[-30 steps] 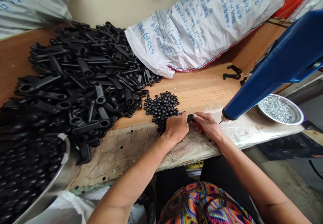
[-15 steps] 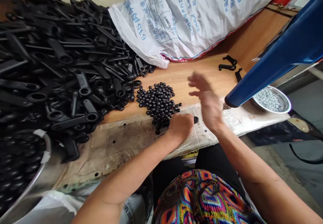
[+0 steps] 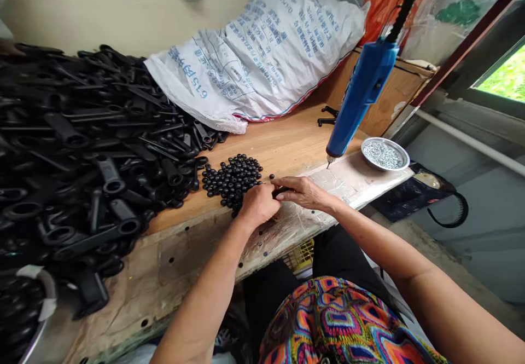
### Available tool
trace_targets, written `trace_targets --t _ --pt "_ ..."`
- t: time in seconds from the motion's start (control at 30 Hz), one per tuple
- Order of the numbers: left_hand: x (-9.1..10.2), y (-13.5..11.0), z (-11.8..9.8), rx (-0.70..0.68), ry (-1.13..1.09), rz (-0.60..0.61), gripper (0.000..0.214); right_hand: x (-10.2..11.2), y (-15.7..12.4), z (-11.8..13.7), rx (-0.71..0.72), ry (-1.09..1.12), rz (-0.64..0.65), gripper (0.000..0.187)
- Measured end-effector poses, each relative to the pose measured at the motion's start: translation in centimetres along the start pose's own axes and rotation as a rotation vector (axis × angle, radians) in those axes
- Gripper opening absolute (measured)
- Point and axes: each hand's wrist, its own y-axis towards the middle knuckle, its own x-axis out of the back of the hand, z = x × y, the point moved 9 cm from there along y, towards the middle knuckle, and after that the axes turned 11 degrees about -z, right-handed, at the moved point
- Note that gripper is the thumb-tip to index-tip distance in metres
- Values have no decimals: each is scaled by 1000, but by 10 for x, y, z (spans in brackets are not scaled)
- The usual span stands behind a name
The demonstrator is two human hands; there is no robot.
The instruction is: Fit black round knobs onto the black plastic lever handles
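My left hand (image 3: pixel 258 206) is closed beside the heap of black balls (image 3: pixel 233 180), its fingers curled round a black plastic crank handle (image 3: pixel 281 191). Only a short length of that handle shows between my two hands; the rest is hidden. From the other side my right hand (image 3: pixel 305 191) grips the same handle, thumb and fingers closing on it. One loose ball (image 3: pixel 272 177) lies just beyond my fingertips. Further right hangs a blue electric screwdriver (image 3: pixel 356 101), its bit pointing down at the bench, apart from both hands.
A large pile of black crank handles (image 3: pixel 110 178) covers the left. A white printed sack (image 3: pixel 246 63) lies behind. At the right stands a metal bowl (image 3: pixel 406 162) of small screws (image 3: pixel 382 153). A few handles (image 3: pixel 327 117) lie near the wooden side. The bench edge (image 3: pixel 287 248) is in front.
My right hand has come down and left from its raised, spread position, joining my left hand at the black handle. The view has shifted, bringing the whole screwdriver into sight.
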Motion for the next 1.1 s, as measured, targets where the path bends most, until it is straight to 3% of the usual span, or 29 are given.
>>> trace_targets --t 0.07,0.13,0.23,0.37,0.47,0.53,0.63,0.8,0.9,1.0,1.1 --pt "9 5 11 33 -176 -17 25 -1 7 -13 -114 89 -14 32" --pt "29 11 29 102 -366 -133 33 9 16 -34 -275 204 -150 30" --pt "78 12 68 245 -643 -497 37 61 21 -69 -390 386 -653 29" --pt "139 -20 127 490 -859 -1097 36 120 12 -114 -434 583 -1143 29" --pt "162 -50 153 612 -926 -1395 35 125 9 -131 -496 612 -1224 34" --pt "171 -63 161 637 -951 -1488 36 110 15 -124 -457 599 -1167 44" --pt "181 -77 164 656 -897 -1536 42 66 40 -91 -336 462 -984 43" --pt "197 -101 163 674 -810 -1634 49 -50 106 1 54 -144 -356 18" --pt "206 -112 166 701 -771 -1658 49 -117 127 41 276 -507 -68 24" --pt "211 -119 168 749 -674 -1641 51 -167 136 63 425 -729 105 29" --pt "211 -121 172 763 -706 -1646 52 -196 145 69 468 -894 162 23"
